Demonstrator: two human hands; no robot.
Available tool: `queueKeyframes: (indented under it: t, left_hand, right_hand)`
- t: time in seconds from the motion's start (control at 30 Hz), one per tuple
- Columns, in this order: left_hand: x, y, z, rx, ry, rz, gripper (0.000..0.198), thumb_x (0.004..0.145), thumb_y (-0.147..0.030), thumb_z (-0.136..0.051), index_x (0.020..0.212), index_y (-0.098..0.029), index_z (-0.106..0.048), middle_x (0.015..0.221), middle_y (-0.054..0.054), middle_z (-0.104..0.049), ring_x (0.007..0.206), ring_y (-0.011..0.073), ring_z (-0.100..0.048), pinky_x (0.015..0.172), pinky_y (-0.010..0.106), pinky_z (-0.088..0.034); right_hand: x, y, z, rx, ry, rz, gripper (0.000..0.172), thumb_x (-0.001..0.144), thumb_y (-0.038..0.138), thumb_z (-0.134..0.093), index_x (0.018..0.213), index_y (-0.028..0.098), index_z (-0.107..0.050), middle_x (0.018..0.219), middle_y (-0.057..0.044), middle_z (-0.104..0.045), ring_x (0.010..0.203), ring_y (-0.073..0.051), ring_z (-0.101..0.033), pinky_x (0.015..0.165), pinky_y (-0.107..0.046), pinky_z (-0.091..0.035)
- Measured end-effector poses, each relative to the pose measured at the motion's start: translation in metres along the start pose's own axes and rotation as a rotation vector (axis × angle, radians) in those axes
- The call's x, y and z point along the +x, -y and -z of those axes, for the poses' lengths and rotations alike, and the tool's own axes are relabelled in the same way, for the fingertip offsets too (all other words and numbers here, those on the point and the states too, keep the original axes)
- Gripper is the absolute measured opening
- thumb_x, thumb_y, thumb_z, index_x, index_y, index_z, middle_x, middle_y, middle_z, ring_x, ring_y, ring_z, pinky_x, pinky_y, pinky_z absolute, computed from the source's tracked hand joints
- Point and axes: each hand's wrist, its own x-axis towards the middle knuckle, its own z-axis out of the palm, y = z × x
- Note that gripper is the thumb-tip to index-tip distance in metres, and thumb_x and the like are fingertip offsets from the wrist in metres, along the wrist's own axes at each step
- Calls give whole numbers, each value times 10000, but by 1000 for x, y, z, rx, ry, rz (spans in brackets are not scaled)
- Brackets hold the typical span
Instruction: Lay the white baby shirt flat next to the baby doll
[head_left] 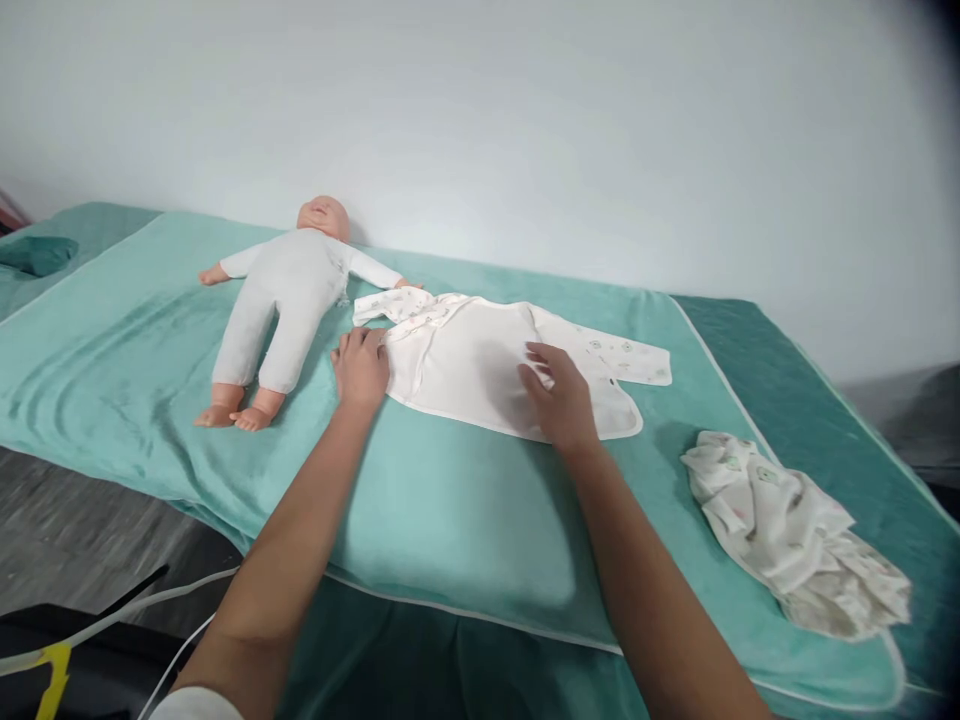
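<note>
A white baby shirt [484, 345] with small printed motifs on its sleeves lies spread on the green cloth, its plain white panel facing up. The right sleeve stretches out flat, while the left one is bunched. My left hand [361, 368] rests at the shirt's left edge, palm down, fingers lying on the cloth and against the fabric. Over the shirt's right half is my right hand [559, 395], fingers apart and slightly bent, casting a shadow on the panel; nothing shows in it. Left of the shirt a baby doll [292, 285] with a white cloth body lies on its back, one hand near the bunched sleeve.
A crumpled printed cloth [787, 530] lies at the right on the green cover [465, 540]. A pale wall [525, 130] stands behind the bed. At the lower left are a white cable [127, 608] and a yellow strip [54, 680] above the grey floor [82, 530].
</note>
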Motion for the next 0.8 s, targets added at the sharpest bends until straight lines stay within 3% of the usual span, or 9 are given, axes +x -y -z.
queueKeyframes:
  t: [0.17, 0.33, 0.53, 0.7, 0.8]
  left_hand:
    - [7, 5, -10, -135, -125, -56, 149, 961, -303, -625, 993, -231, -752, 1095, 109, -714, 1114, 316, -603, 933, 429, -444]
    - [2, 5, -12, -274, -168, -185, 214, 1013, -331, -550, 977, -220, -729, 966, 68, -720, 939, 224, -641, 840, 327, -447]
    - [0, -1, -4, -444, -102, -184, 226, 1011, -317, -540, 950, -204, -726, 916, 49, -747, 831, 179, -652, 768, 295, -438]
    - [2, -3, -2, -659, 3, -103, 223, 989, -345, -566, 927, -202, -725, 801, 13, -717, 735, 157, -623, 743, 285, -464]
    - [-3, -3, -1, -635, 12, -121, 159, 961, -320, -607, 935, -214, -724, 872, 24, -725, 818, 178, -636, 812, 312, -490]
  right_hand:
    - [44, 37, -70, 295, 234, -344, 571, 853, 412, -674, 1367, 231, -501, 1325, -114, -678, 947, -192, -741, 815, -348, -618]
    - [90, 54, -121, 309, 170, -471, 573, 846, 411, -686, 1357, 232, -495, 1205, -70, -714, 813, -147, -732, 671, -253, -567]
    - [99, 41, -120, 424, 211, -491, 547, 777, 265, -681, 1297, 201, -522, 975, -21, -719, 675, -120, -672, 569, -230, -525]
    - [98, 44, -118, 391, 185, -494, 530, 829, 359, -688, 1299, 209, -495, 1112, -68, -730, 684, -123, -707, 519, -215, -536]
    - [98, 49, -121, 349, 180, -486, 554, 827, 386, -695, 1311, 211, -491, 1151, -82, -731, 711, -134, -718, 500, -207, -534]
